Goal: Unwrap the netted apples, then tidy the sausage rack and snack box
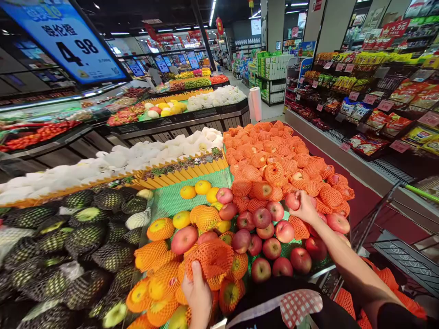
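My left hand (198, 292) pinches an orange foam net sleeve (210, 258) between thumb and fingers, above net-wrapped oranges (163, 278). Whether anything is inside the sleeve I cannot tell. Stretched out to the right, my right hand (304, 206) is closed around a red apple (292, 200) at the edge of the apple pile. Bare red apples (270, 249) lie between my two hands on green matting. Behind them rises a heap of apples in orange foam nets (274, 155). A loose foam net (299, 227) rests just below my right hand.
Dark melons in black nets (91, 233) fill the left side. A yellow picket-style divider (185, 169) separates white-wrapped fruit (137, 153) behind. At the right stand a shopping cart (373, 210) and snack shelves (373, 100). A price screen (68, 43) hangs upper left.
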Demonstrator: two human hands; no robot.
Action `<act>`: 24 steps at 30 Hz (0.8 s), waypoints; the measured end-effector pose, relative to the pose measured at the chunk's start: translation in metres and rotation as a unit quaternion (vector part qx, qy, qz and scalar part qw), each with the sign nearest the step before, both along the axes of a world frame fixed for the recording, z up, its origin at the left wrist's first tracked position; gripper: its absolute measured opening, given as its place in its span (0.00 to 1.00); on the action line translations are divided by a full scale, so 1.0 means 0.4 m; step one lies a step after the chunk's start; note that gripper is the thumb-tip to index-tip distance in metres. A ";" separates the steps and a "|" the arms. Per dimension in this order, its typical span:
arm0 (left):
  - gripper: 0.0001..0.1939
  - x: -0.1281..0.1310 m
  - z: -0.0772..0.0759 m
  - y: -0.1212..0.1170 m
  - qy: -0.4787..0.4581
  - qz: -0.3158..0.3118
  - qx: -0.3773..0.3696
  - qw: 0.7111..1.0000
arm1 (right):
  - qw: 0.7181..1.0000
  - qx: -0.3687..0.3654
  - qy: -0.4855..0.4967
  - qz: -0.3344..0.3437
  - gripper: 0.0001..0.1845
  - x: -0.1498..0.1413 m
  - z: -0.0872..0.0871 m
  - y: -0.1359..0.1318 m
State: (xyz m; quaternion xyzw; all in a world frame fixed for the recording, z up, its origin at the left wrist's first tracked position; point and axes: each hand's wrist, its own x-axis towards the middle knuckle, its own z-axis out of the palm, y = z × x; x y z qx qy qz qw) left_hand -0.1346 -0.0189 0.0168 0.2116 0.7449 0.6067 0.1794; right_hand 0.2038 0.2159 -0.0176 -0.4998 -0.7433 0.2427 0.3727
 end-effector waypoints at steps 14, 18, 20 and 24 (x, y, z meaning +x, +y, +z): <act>0.28 0.009 -0.003 0.054 0.088 -0.004 0.028 0.996 | 0.938 0.049 -0.309 0.150 0.43 -0.011 -0.133 0.076; 0.27 0.016 -0.006 0.058 0.090 -0.026 0.018 0.995 | 0.959 0.020 -0.261 0.110 0.43 0.035 -0.042 0.042; 0.28 0.016 -0.005 0.055 0.090 -0.021 0.019 0.996 | 0.959 0.001 -0.283 0.032 0.36 0.078 -0.001 -0.002; 0.28 0.024 -0.003 0.053 0.077 -0.043 0.006 0.996 | 0.921 -0.093 -0.371 -0.071 0.28 0.154 0.005 -0.122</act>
